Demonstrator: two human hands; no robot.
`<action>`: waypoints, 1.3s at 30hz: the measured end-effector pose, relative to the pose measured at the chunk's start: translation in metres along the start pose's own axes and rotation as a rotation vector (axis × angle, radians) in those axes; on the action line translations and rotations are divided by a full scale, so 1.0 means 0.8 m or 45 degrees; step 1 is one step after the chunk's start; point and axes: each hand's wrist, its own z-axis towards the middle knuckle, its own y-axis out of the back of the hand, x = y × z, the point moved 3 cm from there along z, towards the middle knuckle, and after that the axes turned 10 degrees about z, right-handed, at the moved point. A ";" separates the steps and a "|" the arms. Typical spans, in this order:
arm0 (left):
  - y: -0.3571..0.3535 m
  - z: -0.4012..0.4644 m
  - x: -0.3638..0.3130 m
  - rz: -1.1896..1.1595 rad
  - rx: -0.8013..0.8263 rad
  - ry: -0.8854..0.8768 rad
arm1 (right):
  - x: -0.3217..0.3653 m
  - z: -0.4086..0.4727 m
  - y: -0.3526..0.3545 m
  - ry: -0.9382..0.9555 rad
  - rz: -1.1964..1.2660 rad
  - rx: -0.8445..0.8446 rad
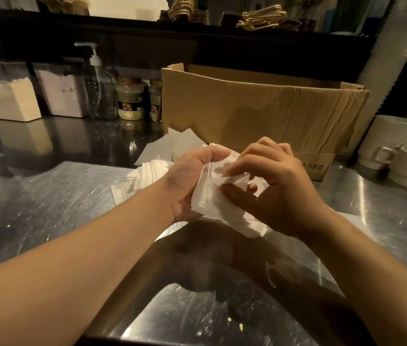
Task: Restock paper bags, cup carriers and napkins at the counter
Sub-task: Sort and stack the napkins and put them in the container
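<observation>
Napkins (212, 196), a white stack, sit gripped between the left hand (187, 181) and right hand (272, 186) above the steel counter (47, 196), near a cardboard box (260, 108); more lie loose just left.

I have only one view, from the camera on the person's head. It looks forward and down over both forearms to the steel counter (47, 196), and it sits close: the left hand (190, 181) and right hand (275, 186) fill the middle of the picture. The wide lens bends the edges. Facing me, behind the hands, stands a cardboard box (260, 108), and above it a dark shelf (147, 31), whose contents I cannot see clearly.
</observation>
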 end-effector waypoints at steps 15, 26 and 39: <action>0.002 -0.011 -0.013 0.062 -0.240 -0.024 | 0.017 0.002 0.001 0.161 -0.192 -0.122; 0.003 -0.012 -0.015 0.038 -0.278 -0.048 | 0.013 0.002 -0.002 0.015 -0.105 -0.087; 0.003 -0.010 -0.013 0.089 -0.311 0.012 | 0.011 0.002 -0.005 -0.002 -0.182 -0.148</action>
